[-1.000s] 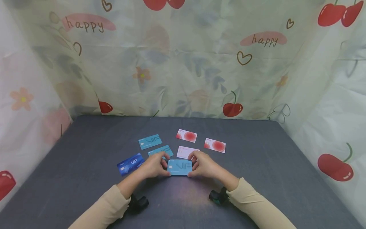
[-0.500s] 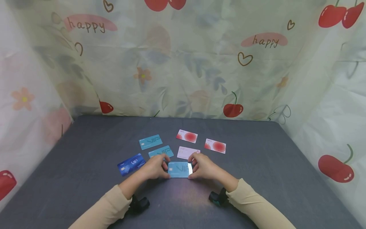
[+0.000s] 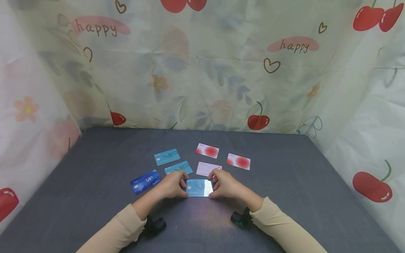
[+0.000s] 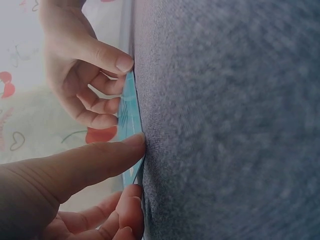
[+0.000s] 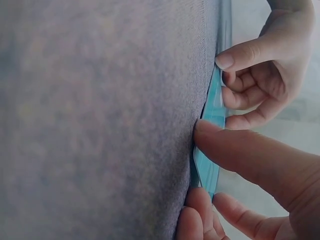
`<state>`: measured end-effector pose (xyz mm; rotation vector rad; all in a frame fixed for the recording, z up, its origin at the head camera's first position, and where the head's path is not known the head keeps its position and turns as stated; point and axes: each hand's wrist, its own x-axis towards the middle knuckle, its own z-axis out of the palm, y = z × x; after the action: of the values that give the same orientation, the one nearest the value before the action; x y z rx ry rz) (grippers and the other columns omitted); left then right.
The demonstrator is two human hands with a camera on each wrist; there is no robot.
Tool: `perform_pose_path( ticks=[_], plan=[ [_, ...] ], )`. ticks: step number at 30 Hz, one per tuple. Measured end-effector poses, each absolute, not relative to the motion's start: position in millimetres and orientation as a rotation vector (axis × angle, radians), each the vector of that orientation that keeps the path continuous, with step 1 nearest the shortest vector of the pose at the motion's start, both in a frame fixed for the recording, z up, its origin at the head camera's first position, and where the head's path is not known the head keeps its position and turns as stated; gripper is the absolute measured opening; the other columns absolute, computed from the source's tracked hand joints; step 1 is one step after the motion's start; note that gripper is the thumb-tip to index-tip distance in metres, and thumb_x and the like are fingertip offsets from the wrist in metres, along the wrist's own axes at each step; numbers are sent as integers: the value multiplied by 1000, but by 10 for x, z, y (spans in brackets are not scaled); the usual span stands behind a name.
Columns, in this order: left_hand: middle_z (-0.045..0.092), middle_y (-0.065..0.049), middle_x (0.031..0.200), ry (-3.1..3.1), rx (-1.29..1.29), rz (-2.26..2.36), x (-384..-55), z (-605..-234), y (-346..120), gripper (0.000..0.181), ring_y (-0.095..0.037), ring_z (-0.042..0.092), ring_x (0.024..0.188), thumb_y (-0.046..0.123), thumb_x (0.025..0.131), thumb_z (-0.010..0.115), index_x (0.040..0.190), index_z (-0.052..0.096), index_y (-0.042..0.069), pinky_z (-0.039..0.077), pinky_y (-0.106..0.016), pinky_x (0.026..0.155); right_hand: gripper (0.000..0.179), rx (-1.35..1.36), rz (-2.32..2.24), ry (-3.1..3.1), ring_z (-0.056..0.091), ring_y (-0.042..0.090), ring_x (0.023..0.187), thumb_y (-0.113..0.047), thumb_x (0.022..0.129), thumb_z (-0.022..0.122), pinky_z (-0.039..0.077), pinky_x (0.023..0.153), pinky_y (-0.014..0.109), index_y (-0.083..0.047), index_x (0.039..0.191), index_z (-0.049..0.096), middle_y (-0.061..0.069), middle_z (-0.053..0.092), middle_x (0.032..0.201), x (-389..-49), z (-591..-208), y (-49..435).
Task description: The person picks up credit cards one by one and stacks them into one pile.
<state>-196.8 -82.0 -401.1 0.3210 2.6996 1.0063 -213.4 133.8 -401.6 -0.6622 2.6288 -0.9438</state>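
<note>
Between my two hands, in the head view, lies a light blue VIP card (image 3: 195, 188), flat and close over the dark cloth, with a bright glare across its right end. My left hand (image 3: 172, 184) pinches its left end, thumb at the near corner and fingertips at the far one. Mirroring this, my right hand (image 3: 225, 183) pinches the right end. Both wrist views show the card (image 4: 131, 107) almost edge-on, right at the table surface, with each thumb (image 5: 235, 147) pressed along its near edge and the other fingers curled at its ends.
Beyond my hands lie two teal VIP cards (image 3: 167, 157), a pale pink card (image 3: 207, 169) and two white cards with red circles (image 3: 238, 161). A dark blue VIP card (image 3: 145, 181) is beside my left wrist. Patterned cloth walls (image 3: 202, 88) enclose the dark table (image 3: 284, 182).
The light blue card has shifted slightly toward me between the hands, and a glare has spread over its right end. Both hands keep their hold; the other cards stay put.
</note>
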Motion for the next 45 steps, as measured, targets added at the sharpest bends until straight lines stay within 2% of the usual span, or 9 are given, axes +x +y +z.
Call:
perform_pose_path(
  ticks=[18, 28, 45],
  plan=[
    [56, -3, 78, 2704, 339, 997, -1960, -3985, -840, 46, -14, 48, 68, 12, 67, 83, 106, 60, 4, 39, -24, 60, 45, -673, -961, 2590, 61, 10, 70, -9, 65, 83, 51, 65, 20, 0, 100, 56, 10, 55, 88, -2181, -4036, 1365],
    [53, -3, 76, 2703, 438, 985, -1960, -3983, -886, 45, -13, 47, 67, 14, 67, 82, 104, 60, 1, 38, -24, 59, 45, -665, -945, 2587, 60, 9, 70, -12, 65, 83, 49, 65, 19, -2, 100, 56, 9, 55, 88, -2196, -4041, 1367],
    [54, -3, 80, 2684, 331, 976, -1996, -4016, -844, 45, -15, 47, 71, 13, 68, 82, 107, 61, 4, 38, -25, 62, 44, -674, -932, 2578, 58, 10, 70, -12, 65, 83, 48, 65, 17, -1, 98, 56, 8, 54, 87, -2207, -4040, 1369]
  ],
)
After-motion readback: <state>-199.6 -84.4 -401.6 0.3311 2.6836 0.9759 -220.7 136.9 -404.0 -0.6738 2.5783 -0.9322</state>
